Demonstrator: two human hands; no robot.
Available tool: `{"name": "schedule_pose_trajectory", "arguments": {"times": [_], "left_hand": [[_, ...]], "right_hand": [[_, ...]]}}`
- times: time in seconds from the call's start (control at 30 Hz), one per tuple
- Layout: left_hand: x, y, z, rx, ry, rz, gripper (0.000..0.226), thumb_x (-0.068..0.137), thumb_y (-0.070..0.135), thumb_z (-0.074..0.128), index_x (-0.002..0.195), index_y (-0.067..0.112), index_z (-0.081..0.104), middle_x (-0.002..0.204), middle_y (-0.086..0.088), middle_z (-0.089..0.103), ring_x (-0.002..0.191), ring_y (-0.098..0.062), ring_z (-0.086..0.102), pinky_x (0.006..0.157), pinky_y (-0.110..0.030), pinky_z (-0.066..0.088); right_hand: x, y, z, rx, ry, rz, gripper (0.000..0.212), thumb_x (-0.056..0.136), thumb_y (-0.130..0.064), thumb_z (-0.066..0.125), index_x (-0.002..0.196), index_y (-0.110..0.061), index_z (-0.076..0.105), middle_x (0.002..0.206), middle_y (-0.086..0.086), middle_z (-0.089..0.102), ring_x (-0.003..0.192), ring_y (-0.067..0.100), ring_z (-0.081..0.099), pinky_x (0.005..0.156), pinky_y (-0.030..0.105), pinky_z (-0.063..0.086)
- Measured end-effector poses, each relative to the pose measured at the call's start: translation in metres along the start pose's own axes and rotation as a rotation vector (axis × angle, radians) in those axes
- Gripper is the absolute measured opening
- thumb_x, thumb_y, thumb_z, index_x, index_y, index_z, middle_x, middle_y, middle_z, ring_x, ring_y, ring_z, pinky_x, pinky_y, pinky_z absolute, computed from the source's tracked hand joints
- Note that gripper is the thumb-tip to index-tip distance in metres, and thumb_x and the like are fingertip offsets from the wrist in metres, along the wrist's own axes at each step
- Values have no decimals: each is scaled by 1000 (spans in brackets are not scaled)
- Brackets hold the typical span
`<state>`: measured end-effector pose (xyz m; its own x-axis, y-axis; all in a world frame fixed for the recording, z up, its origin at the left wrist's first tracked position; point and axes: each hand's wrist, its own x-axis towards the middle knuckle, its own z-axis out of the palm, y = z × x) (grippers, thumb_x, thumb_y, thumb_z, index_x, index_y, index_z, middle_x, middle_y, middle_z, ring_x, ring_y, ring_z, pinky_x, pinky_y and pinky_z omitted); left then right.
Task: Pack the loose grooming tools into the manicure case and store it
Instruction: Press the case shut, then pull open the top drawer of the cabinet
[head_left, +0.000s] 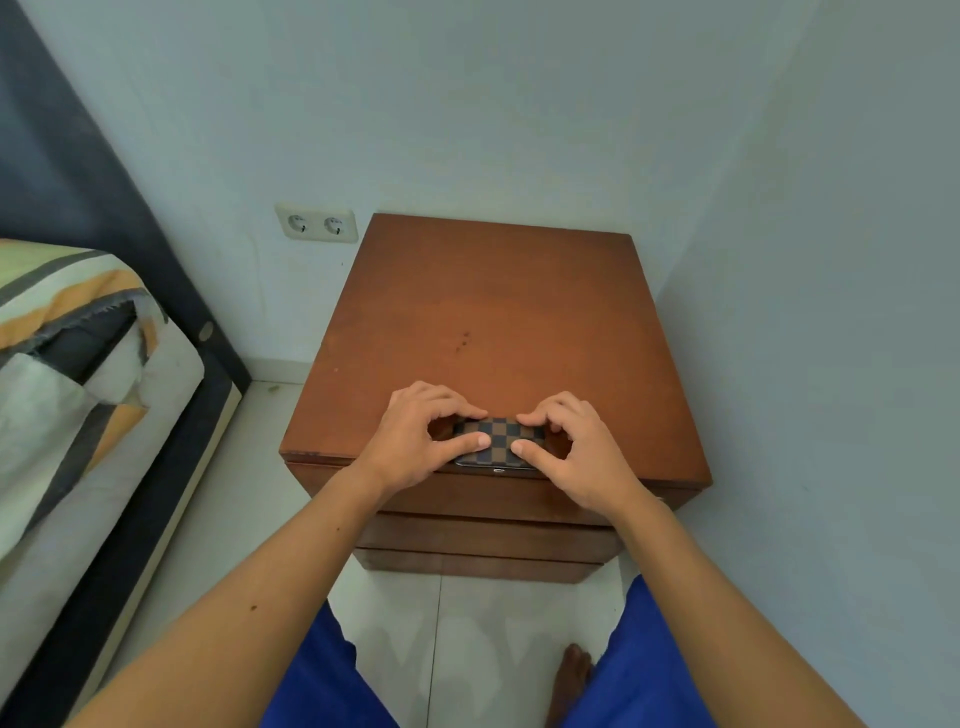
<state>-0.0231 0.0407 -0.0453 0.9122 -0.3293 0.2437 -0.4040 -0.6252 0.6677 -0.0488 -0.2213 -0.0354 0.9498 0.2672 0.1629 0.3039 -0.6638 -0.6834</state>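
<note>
— Pale walls meet in a corner behind a brown wooden nightstand (498, 322); what sits on it?

— One thing only: the manicure case (497, 440), closed, in a dark-and-tan checkered cover. It lies flat at the near edge of the top, above the drawer fronts (488, 525), its metal clasp facing me.

— Where are your hands?

— Both are on the case. My left hand (415, 441) holds its left end, my right hand (576, 457) its right end.

— And the fingers?

— Curled, not spread. My left thumb (470, 442) and right thumb (530, 453) press down on the lid near its near edge, tips close together but apart. My forefingers arch over the far edge and touch the lid from that side, so each hand pinches the case between thumb and forefinger. The other fingers are tucked behind; I cannot tell whether they touch the wood.

— What surrounds the nightstand?

— At far left, a double wall socket (316, 224) just beside the stand's far corner. Farther left, a bed (78, 374) with striped bedding against a dark headboard. Below, white floor tiles (483, 639), my blue shorts (644, 665) and one bare foot.
</note>
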Motion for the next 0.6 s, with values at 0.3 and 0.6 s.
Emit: {"name": "schedule_pose_trajectory", "arguments": {"times": [0.3, 0.6], "left_hand": [[-6, 4, 1, -9, 7, -52, 38, 88, 62, 75, 119, 40, 77, 115, 20, 71, 115, -10, 55, 106, -48, 47], [-49, 1, -32, 67, 296, -122, 44, 107, 53, 52, 132, 21, 70, 127, 8, 66, 124, -9, 55, 108, -34, 46]], "right_hand": [[-1, -3, -2, -5, -27, 38, 28, 95, -42, 73, 121, -32, 71, 115, -21, 55, 108, 3, 50, 86, 6, 35], [-39, 5, -31, -68, 273, 108, 44, 92, -58, 69, 128, -32, 66, 124, -13, 59, 120, 8, 52, 104, 30, 45]]}}
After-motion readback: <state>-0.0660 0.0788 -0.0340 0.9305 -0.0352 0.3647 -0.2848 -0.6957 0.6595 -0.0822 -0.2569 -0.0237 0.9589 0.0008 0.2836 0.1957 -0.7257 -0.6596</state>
